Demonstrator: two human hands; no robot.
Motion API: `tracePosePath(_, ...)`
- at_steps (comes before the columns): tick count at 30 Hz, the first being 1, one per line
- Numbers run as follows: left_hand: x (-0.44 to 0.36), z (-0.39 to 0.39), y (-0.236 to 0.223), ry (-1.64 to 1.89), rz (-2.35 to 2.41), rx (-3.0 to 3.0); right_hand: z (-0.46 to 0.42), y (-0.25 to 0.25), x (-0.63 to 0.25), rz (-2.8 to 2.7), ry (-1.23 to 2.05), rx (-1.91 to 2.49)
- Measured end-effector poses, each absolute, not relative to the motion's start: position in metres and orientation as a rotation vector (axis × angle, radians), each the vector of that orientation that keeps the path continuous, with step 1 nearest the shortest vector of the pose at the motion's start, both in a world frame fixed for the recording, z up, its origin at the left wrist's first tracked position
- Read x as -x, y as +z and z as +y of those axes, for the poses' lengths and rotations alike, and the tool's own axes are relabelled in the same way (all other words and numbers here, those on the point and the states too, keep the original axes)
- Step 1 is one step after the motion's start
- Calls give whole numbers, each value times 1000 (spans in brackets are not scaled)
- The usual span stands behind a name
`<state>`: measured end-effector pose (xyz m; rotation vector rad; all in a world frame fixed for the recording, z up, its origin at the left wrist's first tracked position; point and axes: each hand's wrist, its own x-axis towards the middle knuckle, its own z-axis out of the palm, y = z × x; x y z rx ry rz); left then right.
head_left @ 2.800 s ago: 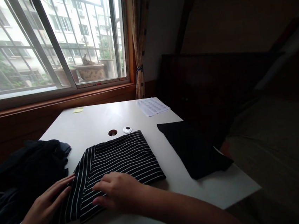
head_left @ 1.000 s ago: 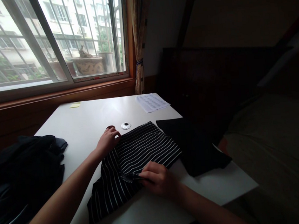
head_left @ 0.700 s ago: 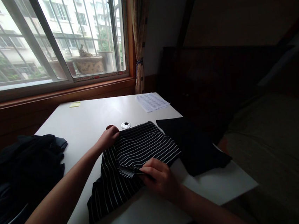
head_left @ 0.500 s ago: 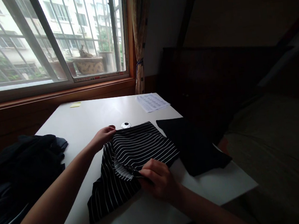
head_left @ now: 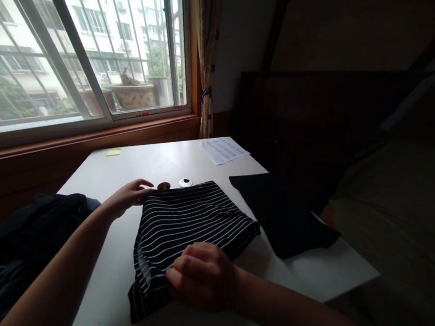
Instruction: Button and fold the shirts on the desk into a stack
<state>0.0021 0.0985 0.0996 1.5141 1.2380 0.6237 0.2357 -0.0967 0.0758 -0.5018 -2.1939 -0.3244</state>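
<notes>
A black garment with thin white stripes [head_left: 192, 216] lies folded over itself on the white table [head_left: 102, 292]; its exact kind does not show. At its far left corner, my left hand [head_left: 128, 196] pinches the edge by the thumb, the index finger reaching past it. My right hand [head_left: 203, 277] is closed on the near edge of the upper layer, knuckles up. Beneath, part of the lower layer [head_left: 139, 306] sticks out at the near left. The cloth inside my right fingers is hidden.
Another dark cloth [head_left: 280, 213] lies to the right. A pile of dark clothes [head_left: 28, 237] is at the left. Printed papers [head_left: 224, 150], a yellow note [head_left: 114, 152], a brown round piece [head_left: 163, 186] and a silver round piece [head_left: 185, 183] are farther back, below the window [head_left: 125, 49].
Both hands have moved left, drawing the upper layer of the striped garment over more of the lower layer. The light inner side of the cloth now shows less.
</notes>
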Motion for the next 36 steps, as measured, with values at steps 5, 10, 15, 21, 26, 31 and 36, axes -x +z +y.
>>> tracePosePath(5, 25, 101, 88, 541, 1251, -1545, -104, 65, -207, -2313, -354, 430)
tracePosePath(10, 26, 95, 52, 514, 1311, -1466, -106, 40, -199, -2388, -352, 392)
tracePosePath(15, 17, 90, 42, 555, 1306, -1408, -101, 42, -206, -2423, -359, 439)
tracePosePath(21, 22, 94, 36, 585, 1380, -1500, -102, 42, -198, -2474, -329, 499)
tracePosePath(26, 17, 61, 30, 666, 1524, -2133, -105, 37, -242, -2414, -78, 686)
tracePosePath(31, -9, -31, 41, 514, 1188, -2538, -106, 35, -350, -2100, -1, 1245)
tracePosePath(36, -21, -95, 18, 240, 992, -2827, -102, 12, -409, -2105, -178, 1595)
